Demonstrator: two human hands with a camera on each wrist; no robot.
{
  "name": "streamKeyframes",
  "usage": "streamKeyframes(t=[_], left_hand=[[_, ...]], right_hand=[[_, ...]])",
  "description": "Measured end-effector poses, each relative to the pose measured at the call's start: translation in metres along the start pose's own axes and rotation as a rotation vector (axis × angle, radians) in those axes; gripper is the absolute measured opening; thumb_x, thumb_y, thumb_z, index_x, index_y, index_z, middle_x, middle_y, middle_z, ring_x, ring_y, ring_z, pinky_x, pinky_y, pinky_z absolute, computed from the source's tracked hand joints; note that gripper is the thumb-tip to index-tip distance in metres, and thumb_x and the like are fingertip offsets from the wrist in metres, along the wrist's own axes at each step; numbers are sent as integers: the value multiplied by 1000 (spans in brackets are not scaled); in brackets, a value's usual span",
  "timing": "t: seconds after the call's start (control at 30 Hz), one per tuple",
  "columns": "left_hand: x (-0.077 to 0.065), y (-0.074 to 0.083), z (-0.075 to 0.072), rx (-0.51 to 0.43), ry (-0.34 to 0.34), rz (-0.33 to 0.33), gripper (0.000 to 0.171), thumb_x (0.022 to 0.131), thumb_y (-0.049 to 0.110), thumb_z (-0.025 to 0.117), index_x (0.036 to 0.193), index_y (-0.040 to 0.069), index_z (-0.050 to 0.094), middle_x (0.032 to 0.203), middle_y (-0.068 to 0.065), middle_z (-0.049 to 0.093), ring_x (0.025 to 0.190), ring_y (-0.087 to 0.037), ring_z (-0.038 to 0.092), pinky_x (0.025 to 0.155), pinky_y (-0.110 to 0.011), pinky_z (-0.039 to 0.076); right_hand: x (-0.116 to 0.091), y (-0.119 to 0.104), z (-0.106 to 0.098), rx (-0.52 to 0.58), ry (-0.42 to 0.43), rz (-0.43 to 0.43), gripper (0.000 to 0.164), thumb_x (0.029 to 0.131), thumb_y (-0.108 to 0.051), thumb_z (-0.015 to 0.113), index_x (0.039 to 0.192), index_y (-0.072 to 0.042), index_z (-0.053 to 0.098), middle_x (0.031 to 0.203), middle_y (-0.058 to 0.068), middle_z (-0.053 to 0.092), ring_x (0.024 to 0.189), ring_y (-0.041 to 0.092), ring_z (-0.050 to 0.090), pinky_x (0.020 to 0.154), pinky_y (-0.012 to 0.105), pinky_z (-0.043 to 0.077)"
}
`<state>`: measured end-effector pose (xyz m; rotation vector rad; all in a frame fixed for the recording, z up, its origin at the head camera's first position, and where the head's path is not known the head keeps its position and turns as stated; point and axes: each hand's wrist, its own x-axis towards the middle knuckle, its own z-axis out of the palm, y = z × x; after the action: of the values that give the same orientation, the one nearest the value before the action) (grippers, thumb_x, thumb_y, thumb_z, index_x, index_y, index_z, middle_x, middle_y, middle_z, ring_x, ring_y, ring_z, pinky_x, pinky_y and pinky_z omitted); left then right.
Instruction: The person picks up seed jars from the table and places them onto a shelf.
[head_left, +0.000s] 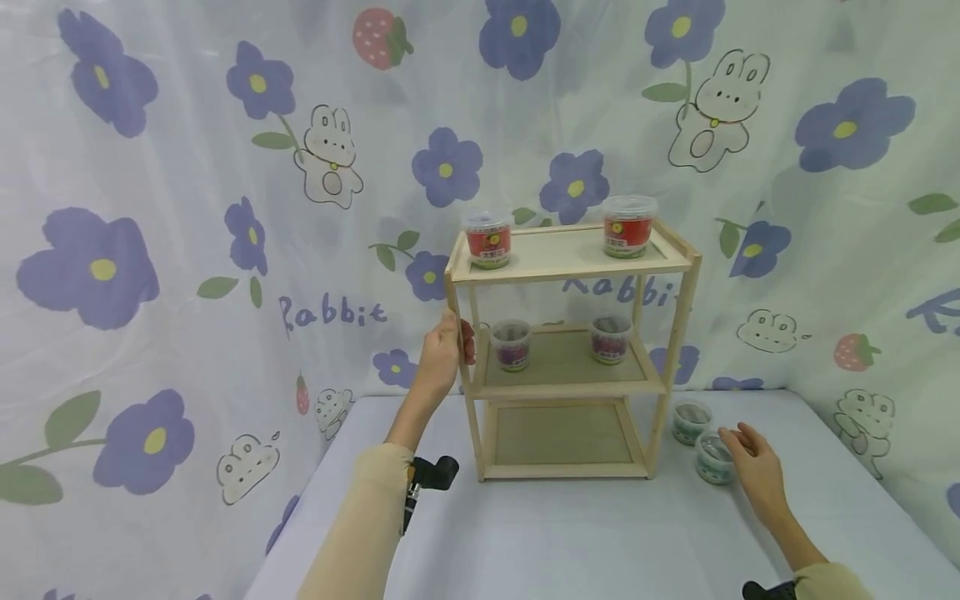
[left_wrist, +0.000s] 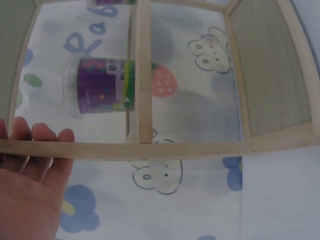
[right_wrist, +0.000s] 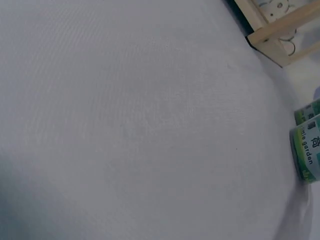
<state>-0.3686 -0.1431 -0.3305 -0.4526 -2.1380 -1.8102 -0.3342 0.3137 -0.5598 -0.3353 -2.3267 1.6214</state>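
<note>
My left hand grips the left front post of a three-tier wooden shelf; in the left wrist view its fingers curl over that post. My right hand is at the right side of a clear tub with a green label, fingers loosely bent by the rim. Whether they touch it cannot be told. A second green-labelled tub stands just behind. Both appear at the edge of the right wrist view, the nearer tub partly cut off; the right hand is not visible there.
Two red-labelled tubs stand on the top tier. The middle tier carries two purple-labelled tubs. A white cloth covers the table. Behind the shelf hangs a curtain with flowers and rabbits.
</note>
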Motion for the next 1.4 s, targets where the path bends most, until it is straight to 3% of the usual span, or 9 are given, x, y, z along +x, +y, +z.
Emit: streamKeyframes(t=[0.07,0.1,0.2,0.3,0.53,0.8,1.07,1.27,1.4], left_hand=[[0,1,1,3,-2,9,55,109,43,22,89,2,53,72,-14,52,63,-24,51,65,-35,50],[0,1,2,6,-3,14,55,109,42,22,89,2,53,71,-15,52,62,-24,51,65,-34,50],[1,2,2,19,-2,30,55,109,42,22,88,3,53,70,-16,53,61,-25,51,63,-32,47],[1,4,2,26,2,34,54,110,41,21,88,2,53,69,-17,52,60,-25,51,63,-32,47],[0,5,-1,4,11,20,54,110,39,21,87,2,53,69,-15,52,60,-24,51,63,-34,49],[1,2,-2,4,-1,21,54,110,38,21,87,2,53,73,-28,51,64,-35,51,63,-34,47],[0,2,-3,4,11,10,55,110,40,21,86,3,53,69,-14,51,61,-24,50,62,-31,48],[-1,1,-1,-4,10,11,54,110,40,21,86,3,53,70,-14,51,60,-23,50,62,-33,50],[-1,1,0,1,-1,4,54,110,38,20,87,2,54,73,-22,52,63,-31,52,63,-33,49]], right_hand=[[-1,2,1,3,-1,25,80,100,-52,50,154,1,24,145,24,42,106,-3,48,79,3,36],[-1,3,2,4,-3,38,80,100,-52,50,154,0,23,148,25,40,115,6,50,88,7,37],[-1,6,5,20,-13,62,81,100,-53,49,155,0,21,156,27,29,141,34,33,113,29,32],[0,10,11,24,-18,69,83,100,-53,49,155,0,19,157,31,22,145,47,20,117,56,20],[-3,17,24,15,-22,13,86,100,-52,48,153,6,14,151,38,24,140,54,24,113,64,21],[-5,21,30,-3,-4,19,88,100,-54,47,152,9,15,149,39,26,138,55,25,111,66,22],[-12,20,31,-11,-5,-1,86,101,-51,49,151,10,16,149,40,24,139,56,23,111,66,21],[-18,20,28,-20,-10,31,87,99,-54,49,152,7,16,152,38,22,141,56,20,113,67,18],[-21,19,25,-7,18,56,87,99,-55,50,152,6,18,153,37,22,141,55,19,113,67,18]])
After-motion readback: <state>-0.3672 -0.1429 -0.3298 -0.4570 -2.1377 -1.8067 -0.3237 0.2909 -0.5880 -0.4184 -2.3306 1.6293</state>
